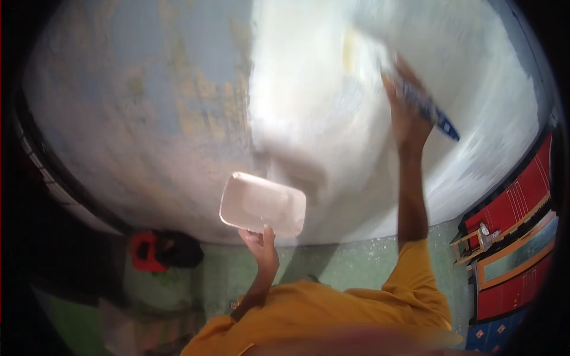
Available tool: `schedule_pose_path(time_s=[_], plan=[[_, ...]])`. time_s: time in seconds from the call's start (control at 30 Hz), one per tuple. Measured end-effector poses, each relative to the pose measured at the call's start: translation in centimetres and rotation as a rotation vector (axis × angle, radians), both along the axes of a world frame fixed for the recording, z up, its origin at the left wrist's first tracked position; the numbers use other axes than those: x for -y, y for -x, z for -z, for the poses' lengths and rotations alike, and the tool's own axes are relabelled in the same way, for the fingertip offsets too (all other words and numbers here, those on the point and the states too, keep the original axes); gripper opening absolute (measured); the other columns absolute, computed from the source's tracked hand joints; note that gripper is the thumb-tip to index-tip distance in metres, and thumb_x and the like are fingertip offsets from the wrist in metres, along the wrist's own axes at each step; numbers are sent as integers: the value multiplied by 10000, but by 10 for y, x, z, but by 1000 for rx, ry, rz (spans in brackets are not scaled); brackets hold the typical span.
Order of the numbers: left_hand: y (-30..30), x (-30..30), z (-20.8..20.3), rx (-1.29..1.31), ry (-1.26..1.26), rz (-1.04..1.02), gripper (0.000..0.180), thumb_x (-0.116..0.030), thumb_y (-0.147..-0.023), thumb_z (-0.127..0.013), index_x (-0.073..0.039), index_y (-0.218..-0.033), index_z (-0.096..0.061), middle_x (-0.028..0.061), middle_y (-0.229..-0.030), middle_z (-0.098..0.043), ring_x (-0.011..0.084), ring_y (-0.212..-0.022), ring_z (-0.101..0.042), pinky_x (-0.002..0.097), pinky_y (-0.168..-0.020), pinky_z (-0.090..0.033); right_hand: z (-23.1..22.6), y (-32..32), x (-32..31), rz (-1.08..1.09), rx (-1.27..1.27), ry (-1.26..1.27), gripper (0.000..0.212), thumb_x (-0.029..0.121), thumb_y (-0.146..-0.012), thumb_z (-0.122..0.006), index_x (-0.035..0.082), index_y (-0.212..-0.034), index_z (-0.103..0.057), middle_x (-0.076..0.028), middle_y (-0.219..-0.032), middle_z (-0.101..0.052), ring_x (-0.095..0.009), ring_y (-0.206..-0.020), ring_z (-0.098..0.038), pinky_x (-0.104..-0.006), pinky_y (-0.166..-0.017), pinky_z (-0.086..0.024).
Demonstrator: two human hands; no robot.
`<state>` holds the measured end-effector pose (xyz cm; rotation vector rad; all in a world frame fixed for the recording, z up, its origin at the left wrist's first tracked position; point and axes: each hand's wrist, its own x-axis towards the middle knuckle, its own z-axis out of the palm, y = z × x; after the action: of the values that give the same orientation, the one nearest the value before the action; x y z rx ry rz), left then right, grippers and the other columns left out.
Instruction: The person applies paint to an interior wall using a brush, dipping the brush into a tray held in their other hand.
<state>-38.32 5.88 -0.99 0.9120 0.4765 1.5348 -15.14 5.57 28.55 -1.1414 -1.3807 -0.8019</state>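
Note:
My left hand (260, 243) grips the lower edge of a shallow, pale rectangular plastic tub (235, 204), with the thumb over its rim. The tub is tilted with its inside facing me, and there seems to be some whitish stuff in it. Up on the right, my right hand (408, 121) is closed around a paintbrush (437, 117) with a blue handle. The handle's end points down to the right, while the blurred head is up against the wall (314, 89). White coating covers the wall's middle and right; its left part is patchy grey and tan.
A red and black object (155, 250) lies on the green floor (356, 261) at the lower left. To the right stand red furniture (516, 204) and a wood-framed glass panel (516, 252). A dark edge runs along the wall's left side.

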Motion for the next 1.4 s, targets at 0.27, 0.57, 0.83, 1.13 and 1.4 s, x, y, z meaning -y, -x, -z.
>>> schedule_pose_path(time_s=[0.27,0.57,0.83,1.13,1.4], plan=[[-15,-16,-6,44,-7,21,524,-180,-936,-573,-87,-1332,-242,73,-1200,-420,126,-1018,-476,276,-816,-459,-156,-27,-56,369,849,-129,337,173,-809,-638,114,-1140,-652,-73,-1005,-662,-231,-908,-621,-346,-784,-499],[-28,-39,19,97,11,31,563,-37,-908,-556,-26,-1353,-211,125,-1273,-383,195,-1144,-430,345,-957,-400,-3,-35,-63,-21,841,289,347,206,-785,-683,168,-1129,-680,-50,-919,-672,-220,-759,-625,-333,-678,-520],[-31,-31,20,46,32,-2,461,-179,-947,-563,-68,-1271,-254,105,-1237,-395,173,-1108,-473,329,-900,-466,-219,-8,-55,292,456,261,210,211,-862,-627,115,-1036,-697,-81,-1092,-679,-237,-1003,-627,-362,-882,-485],[-28,-36,30,10,55,12,476,-191,-944,-570,-91,-1285,-254,82,-1241,-399,172,-1103,-474,325,-877,-472,-113,-47,-87,462,1004,128,463,197,-783,-653,141,-1241,-609,-98,-996,-666,-230,-755,-639,-369,-695,-536],[-26,-39,32,60,56,36,526,-124,-928,-568,-57,-1321,-225,109,-1298,-355,198,-1159,-430,352,-932,-436,-83,-25,-73,275,898,391,306,156,-798,-634,147,-1102,-661,-102,-1088,-651,-259,-928,-638,-378,-809,-526]])
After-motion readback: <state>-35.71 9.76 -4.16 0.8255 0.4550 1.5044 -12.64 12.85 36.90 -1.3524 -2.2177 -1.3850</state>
